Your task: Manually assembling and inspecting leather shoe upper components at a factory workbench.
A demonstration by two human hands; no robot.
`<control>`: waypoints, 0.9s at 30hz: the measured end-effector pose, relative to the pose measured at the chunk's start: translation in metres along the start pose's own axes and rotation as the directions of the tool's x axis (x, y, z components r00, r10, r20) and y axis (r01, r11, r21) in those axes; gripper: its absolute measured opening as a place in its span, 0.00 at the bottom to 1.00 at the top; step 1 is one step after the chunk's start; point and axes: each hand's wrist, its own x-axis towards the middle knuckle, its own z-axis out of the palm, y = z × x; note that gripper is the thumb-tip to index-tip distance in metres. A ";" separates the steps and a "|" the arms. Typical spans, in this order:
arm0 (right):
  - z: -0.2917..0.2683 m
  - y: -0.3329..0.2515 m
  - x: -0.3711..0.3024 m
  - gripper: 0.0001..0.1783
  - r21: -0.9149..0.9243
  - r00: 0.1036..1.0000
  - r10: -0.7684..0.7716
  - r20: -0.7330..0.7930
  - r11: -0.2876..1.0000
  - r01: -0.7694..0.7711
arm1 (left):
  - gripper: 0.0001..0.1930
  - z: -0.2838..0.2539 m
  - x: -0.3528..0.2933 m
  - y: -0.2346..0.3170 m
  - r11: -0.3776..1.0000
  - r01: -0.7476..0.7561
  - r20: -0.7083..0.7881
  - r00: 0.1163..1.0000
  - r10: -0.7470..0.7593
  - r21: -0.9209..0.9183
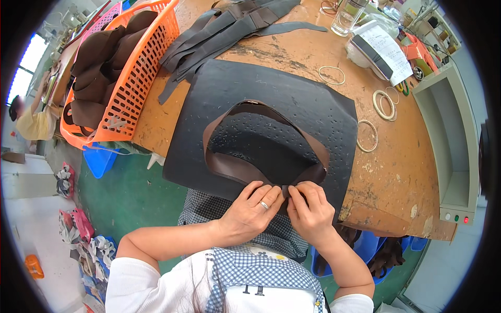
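A brown strap bent into a loop (pixel 229 166) lies on a black pitted mat (pixel 209 94) at the table's near edge. My left hand (pixel 255 206), with a ring on one finger, pinches the strap at the loop's near side. Right beside it, my right hand (pixel 311 208) pinches the same strap where a small dark piece shows between my fingertips. The two hands nearly touch. Whether that small piece is the strap's end or a separate bit, I cannot tell.
An orange basket (pixel 136 78) full of brown pieces stands at the left. Dark flat straps (pixel 219 36) lie in a pile at the back. Rubber bands (pixel 385 106), a glass (pixel 348 15) and a sheet of paper (pixel 383 52) are at the right, near a grey metal housing (pixel 449 141).
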 end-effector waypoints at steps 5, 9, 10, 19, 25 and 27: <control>-0.004 -0.002 0.004 0.13 0.245 0.962 0.272 -0.011 0.934 -0.261 | 0.24 -0.003 0.000 -0.001 0.999 0.029 0.056 0.998 -0.027 -0.042; 0.000 -0.005 0.002 0.12 0.234 0.968 0.252 -0.015 0.942 -0.242 | 0.25 -0.004 -0.001 0.000 0.998 0.039 0.068 0.997 -0.035 -0.047; 0.002 -0.005 0.001 0.14 0.170 0.974 0.226 -0.029 0.961 -0.218 | 0.25 -0.003 -0.001 0.000 0.998 0.036 0.078 0.996 -0.032 -0.055; 0.005 -0.003 -0.003 0.16 0.103 0.987 0.153 -0.051 0.984 -0.147 | 0.26 -0.009 -0.007 -0.005 0.993 0.002 0.057 0.998 0.005 -0.118; 0.007 0.000 -0.004 0.17 0.126 0.983 0.174 -0.061 0.978 -0.165 | 0.26 -0.012 -0.012 -0.006 0.992 -0.013 0.077 0.997 0.022 -0.124; 0.006 0.000 -0.004 0.17 0.141 0.982 0.181 -0.056 0.975 -0.171 | 0.26 -0.013 -0.011 -0.007 0.994 -0.022 0.081 0.996 0.031 -0.109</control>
